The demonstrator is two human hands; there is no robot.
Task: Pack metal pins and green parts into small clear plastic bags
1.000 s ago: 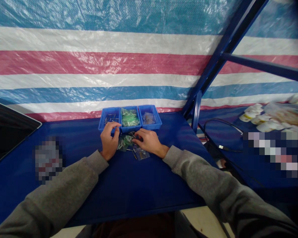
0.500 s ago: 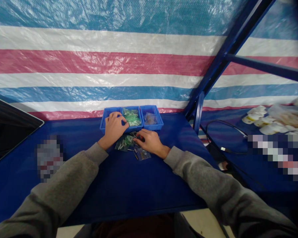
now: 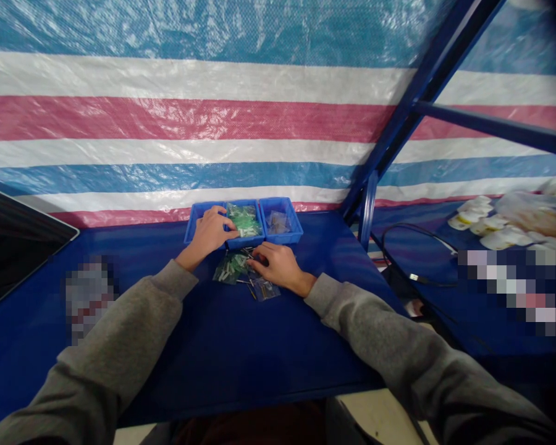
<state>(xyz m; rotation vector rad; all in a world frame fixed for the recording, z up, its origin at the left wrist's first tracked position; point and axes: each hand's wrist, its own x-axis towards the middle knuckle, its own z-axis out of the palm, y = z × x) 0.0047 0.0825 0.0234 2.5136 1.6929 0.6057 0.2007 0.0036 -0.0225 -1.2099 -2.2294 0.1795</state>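
Note:
My left hand (image 3: 210,229) hangs over the left blue bin (image 3: 189,230), its fingertips reaching to the near left edge of the middle blue bin (image 3: 256,240). Its fingers are curved and apart, with nothing visible between them. Bags of green and whitish small parts (image 3: 243,217) fill the middle bin. My right hand (image 3: 278,266) rests on the table with its fingers pressed together at a green-tinted bag of small parts (image 3: 229,267); whatever they grip is hidden. Thin metal pins (image 3: 251,289) and a small clear bag (image 3: 266,288) lie just below it.
The right blue bin (image 3: 299,230) holds a clear bag (image 3: 278,222). A dark screen-like panel (image 3: 18,247) stands at the left on the blue table (image 3: 241,352). Blue metal framing (image 3: 389,142) rises at the right, near a cable (image 3: 389,238) and white rolls (image 3: 470,213).
My left hand has shifted slightly left and down, its fingers spreading a little. My right hand stays at the small parts. The whole view has moved slightly.

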